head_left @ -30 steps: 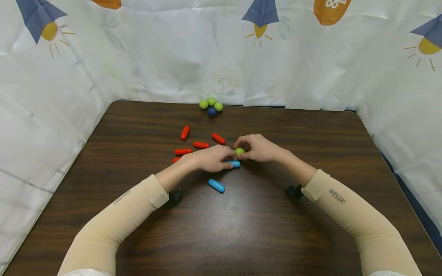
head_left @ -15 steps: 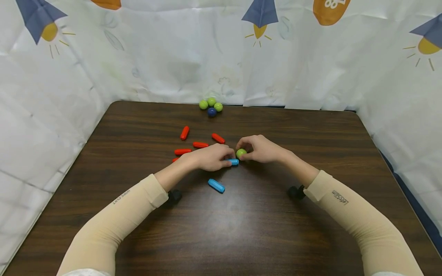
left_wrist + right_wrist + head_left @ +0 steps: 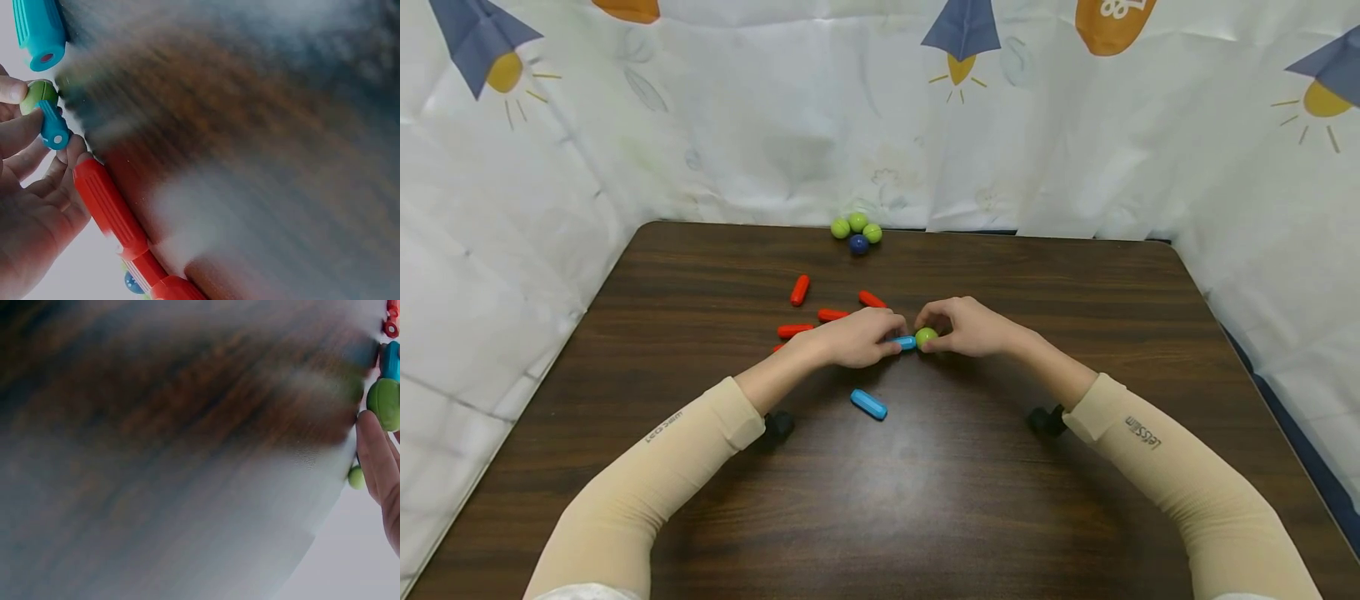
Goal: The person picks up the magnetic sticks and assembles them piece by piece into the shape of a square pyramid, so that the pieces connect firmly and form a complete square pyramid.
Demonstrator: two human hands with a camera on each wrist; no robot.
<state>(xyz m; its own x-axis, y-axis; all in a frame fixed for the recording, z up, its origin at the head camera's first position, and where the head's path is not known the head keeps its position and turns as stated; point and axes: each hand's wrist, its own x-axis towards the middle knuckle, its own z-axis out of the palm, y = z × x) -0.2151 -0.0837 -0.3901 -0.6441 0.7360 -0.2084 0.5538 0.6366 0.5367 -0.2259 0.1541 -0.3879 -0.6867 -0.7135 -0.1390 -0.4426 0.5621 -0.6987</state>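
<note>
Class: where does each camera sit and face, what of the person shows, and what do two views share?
Head: on the head, facing forward and down at the table; both forearms, left hand and right hand show.
Left wrist: worn there, facing that hand's work; palm and fingers at left.
Right wrist: worn there, facing that hand's work; fingers at right.
Both wrist views share the held green ball and blue stick.
</note>
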